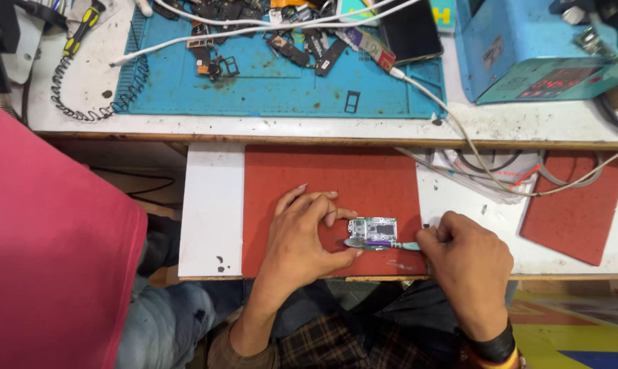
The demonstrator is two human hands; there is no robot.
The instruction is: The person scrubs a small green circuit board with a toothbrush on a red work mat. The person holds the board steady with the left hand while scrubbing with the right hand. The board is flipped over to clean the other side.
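A white worktop carries a red mat, and behind it lies a blue mat strewn with small dark parts. At the left edge looms a person's pink sleeve. On the red mat's near side lies a small circuit board, between the two hands. The left hand steadies it, its grip pinching the board's left edge between fingertips and thumb. The right hand, just right of the board, has its grip closed on a small brush, whose head rests against the board's near edge.
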